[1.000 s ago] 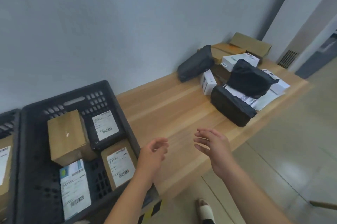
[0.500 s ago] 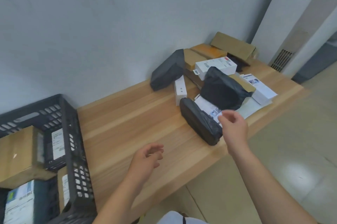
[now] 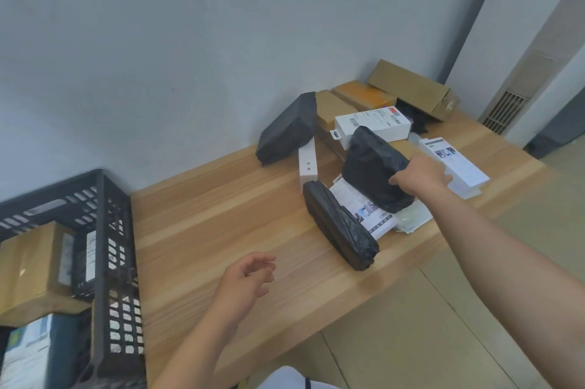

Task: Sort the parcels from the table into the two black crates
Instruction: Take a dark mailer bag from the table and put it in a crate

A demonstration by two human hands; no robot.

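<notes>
Parcels crowd the far right corner of the wooden worktop, against the grey wall. The right hand reaches over the pile and is on the crumpled black parcel, which sits on top of the heap, resting on a printed white packet. The thumb lies against the parcel's near face at its right edge, but the other fingers are hidden behind the hand, so it cannot be told whether the grasp is closed. The left hand hovers above the worktop near its front edge, fingers loosely curled and holding nothing. Just in front of the crumpled parcel a long black parcel lies slantwise, its near end close to the front edge. A third black parcel leans against the wall, and a small white box stands on edge just beside it. Behind the pile, a labelled white box and brown cardboard boxes sit along the wall. A long white box lies near the right edge, partly under the right hand. Beside the worktop's left end stands a black crate, which holds a cardboard box, a dark labelled box and a blue and white box.
</notes>
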